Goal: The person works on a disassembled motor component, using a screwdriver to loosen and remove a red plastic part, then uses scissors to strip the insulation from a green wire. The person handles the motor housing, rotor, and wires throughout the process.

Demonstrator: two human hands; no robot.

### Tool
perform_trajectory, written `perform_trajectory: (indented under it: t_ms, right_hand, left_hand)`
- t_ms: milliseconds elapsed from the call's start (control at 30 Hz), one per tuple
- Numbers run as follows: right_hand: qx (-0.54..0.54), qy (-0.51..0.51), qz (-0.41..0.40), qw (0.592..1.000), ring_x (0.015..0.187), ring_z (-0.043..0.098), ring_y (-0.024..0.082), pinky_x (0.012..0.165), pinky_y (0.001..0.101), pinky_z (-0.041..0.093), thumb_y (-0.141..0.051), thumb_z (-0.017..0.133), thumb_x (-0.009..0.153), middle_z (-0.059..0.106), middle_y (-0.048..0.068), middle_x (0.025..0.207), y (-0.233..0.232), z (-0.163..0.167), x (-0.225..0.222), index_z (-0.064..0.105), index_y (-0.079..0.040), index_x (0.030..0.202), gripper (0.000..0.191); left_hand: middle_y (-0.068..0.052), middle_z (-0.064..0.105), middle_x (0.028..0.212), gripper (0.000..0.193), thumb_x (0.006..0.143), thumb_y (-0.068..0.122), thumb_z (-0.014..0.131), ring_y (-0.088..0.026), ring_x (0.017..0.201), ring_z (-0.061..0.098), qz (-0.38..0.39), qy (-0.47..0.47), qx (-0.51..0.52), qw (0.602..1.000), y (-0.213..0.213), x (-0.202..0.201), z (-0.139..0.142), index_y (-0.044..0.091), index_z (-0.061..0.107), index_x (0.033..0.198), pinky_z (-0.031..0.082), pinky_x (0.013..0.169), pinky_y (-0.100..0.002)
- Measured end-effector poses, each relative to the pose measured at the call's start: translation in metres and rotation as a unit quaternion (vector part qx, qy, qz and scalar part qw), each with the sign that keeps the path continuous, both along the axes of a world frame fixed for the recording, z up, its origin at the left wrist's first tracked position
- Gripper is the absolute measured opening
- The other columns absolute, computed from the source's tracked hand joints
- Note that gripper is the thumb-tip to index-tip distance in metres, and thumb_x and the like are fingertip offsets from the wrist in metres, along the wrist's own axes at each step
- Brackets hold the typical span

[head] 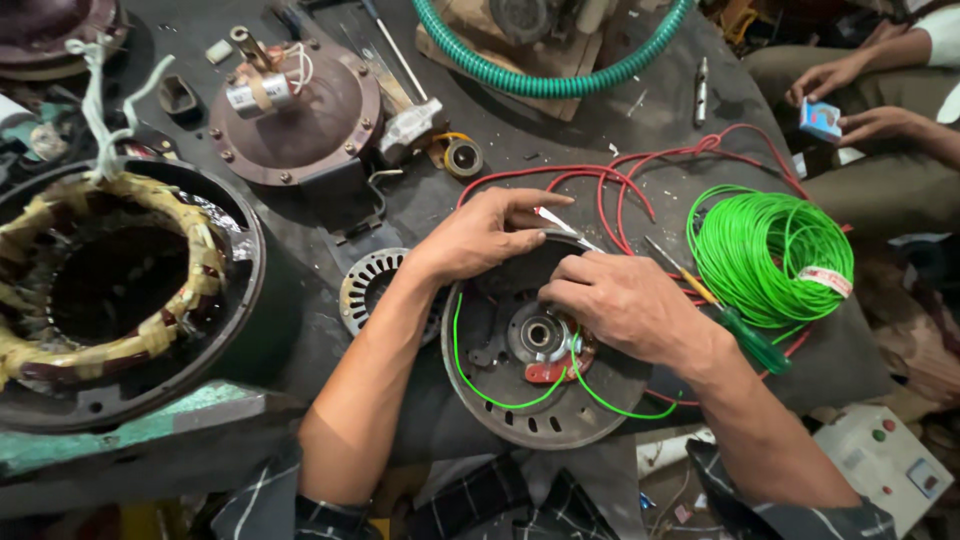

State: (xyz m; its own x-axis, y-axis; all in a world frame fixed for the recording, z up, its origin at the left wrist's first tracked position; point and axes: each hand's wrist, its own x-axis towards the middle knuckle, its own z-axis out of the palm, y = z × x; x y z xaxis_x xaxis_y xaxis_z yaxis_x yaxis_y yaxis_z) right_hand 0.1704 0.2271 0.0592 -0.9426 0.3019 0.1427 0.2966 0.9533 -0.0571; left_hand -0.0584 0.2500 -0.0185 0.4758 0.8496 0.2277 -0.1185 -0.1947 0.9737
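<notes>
A round dark metal motor end cover (540,400) with a central bearing and a red part lies on the dark bench in front of me. A thin green wire (500,398) loops across it. My left hand (480,235) rests on the cover's far rim, fingers stretched toward a red and white wire end (556,221). My right hand (625,300) is curled over the cover beside the bearing, pinching the green wire where it runs under my fingers.
A coil of green wire (770,250) and a green-handled screwdriver (735,325) lie at right, red wires (620,180) behind. A large wound stator (110,280) sits left. Another person's hands (850,100) hold a small box at far right. A green hose (540,80) curves behind.
</notes>
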Motion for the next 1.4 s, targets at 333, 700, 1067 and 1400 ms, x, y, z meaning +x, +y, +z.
perform_trajectory:
  t_ms: [333,700,1067,1400]
  right_hand:
    - [0.027,-0.035,-0.008,0.999,0.082,0.065,0.022,0.067,0.0373,0.054,-0.016,0.067,0.081,0.061,0.002,0.088,0.0017,0.0003,-0.0023,0.068,-0.013,0.098,0.017]
    - [0.015,-0.053,-0.042,0.998,0.076,0.065,0.022,0.059,0.0381,0.053,-0.025,0.071,0.084,0.059,0.003,0.081,-0.0002,0.003,-0.0046,0.067,-0.012,0.093,0.016]
    - [0.013,-0.059,-0.002,0.998,0.084,0.064,0.023,0.069,0.0365,0.054,-0.019,0.066,0.081,0.062,0.004,0.091,0.0019,0.0029,-0.0024,0.068,-0.012,0.104,0.024]
    - [0.027,-0.091,-0.021,0.995,0.087,0.066,0.022,0.072,0.0368,0.054,-0.017,0.067,0.08,0.061,0.003,0.089,-0.0006,0.0026,-0.0067,0.067,-0.011,0.099,0.02]
  left_hand:
    - [-0.015,0.075,0.123,0.053,0.094,-0.003,0.06,-0.012,0.112,0.066,-0.005,-0.014,-0.008,1.0,0.0011,0.0002,-0.002,0.0,0.054,0.146,0.054,0.096,-0.028]
    - [-0.014,0.075,0.122,0.054,0.093,-0.002,0.06,-0.012,0.109,0.067,-0.011,-0.015,0.0,1.0,0.0015,0.0003,-0.0043,0.001,0.054,0.146,0.055,0.095,-0.028]
    - [-0.014,0.075,0.122,0.054,0.093,0.0,0.06,-0.012,0.11,0.067,-0.01,-0.013,0.004,1.0,0.0004,-0.002,-0.0035,0.002,0.054,0.147,0.055,0.095,-0.028]
    - [-0.015,0.075,0.122,0.052,0.094,0.0,0.061,-0.013,0.11,0.067,-0.002,-0.011,0.018,1.0,0.0037,-0.0006,-0.0074,0.001,0.056,0.145,0.056,0.096,-0.029]
